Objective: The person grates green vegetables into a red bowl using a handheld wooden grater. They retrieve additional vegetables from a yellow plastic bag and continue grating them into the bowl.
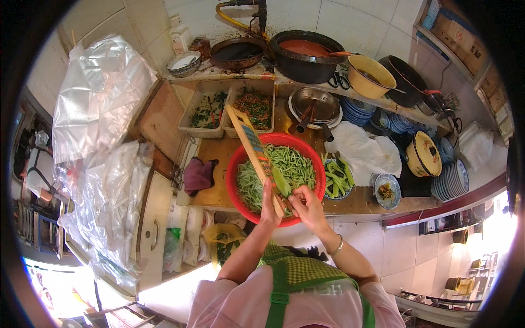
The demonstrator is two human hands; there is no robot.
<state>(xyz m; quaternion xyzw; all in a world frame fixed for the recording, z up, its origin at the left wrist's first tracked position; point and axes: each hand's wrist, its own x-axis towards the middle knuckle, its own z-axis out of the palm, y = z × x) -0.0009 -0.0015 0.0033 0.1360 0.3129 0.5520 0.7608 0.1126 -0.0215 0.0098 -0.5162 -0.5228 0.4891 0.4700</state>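
Note:
My left hand (pixel 270 207) grips the lower end of a wooden-framed grater (pixel 251 149), which slants up and away over a red plastic basin (pixel 233 172). Shredded green vegetable, probably cucumber, (pixel 293 158) fills much of the basin. In my right hand (pixel 305 205), the fingertips pinch the near end of a pale green cucumber piece (pixel 281 180) that lies along the grater's face. Just right of the basin, a patterned bowl (pixel 342 197) holds several green vegetable pieces (pixel 337 176).
Left of the basin lies a purple cloth (pixel 199 175); behind stand two food containers (pixel 202 132). A white cloth (pixel 361 149), a small dish (pixel 386 201) and stacked bowls (pixel 445 184) sit rightward. Pots (pixel 307 67) line the shelf above. Plastic bags (pixel 108 205) hang at left.

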